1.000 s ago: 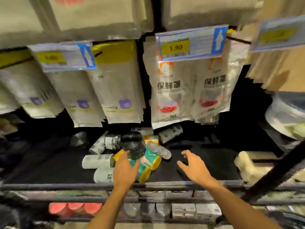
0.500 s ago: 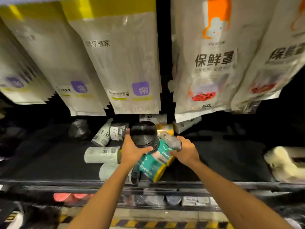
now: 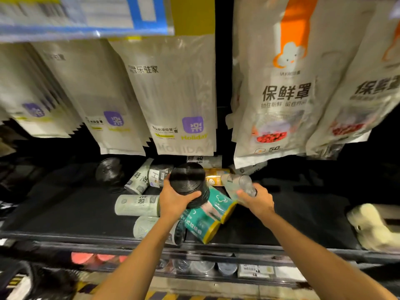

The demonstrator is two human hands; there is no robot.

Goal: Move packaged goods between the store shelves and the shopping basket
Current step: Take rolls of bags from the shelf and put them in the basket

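Nearest you, your left hand [image 3: 176, 200] wraps the black ribbed plastic-bag roll [image 3: 187, 183] standing upright atop the shelf pile; your right hand [image 3: 256, 199] grips the clear film-wrapped roll [image 3: 240, 184], its long axis running left and back. Both lift toward you.

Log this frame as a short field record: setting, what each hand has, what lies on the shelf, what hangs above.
setting: store shelf, dark, seen from above
left hand: closed on black roll
right hand: closed on clear-wrapped roll
under the hands: teal and yellow pack, tilted
shelf items: pale rolls lying on their sides
hanging above: white pouches
basket: not in view
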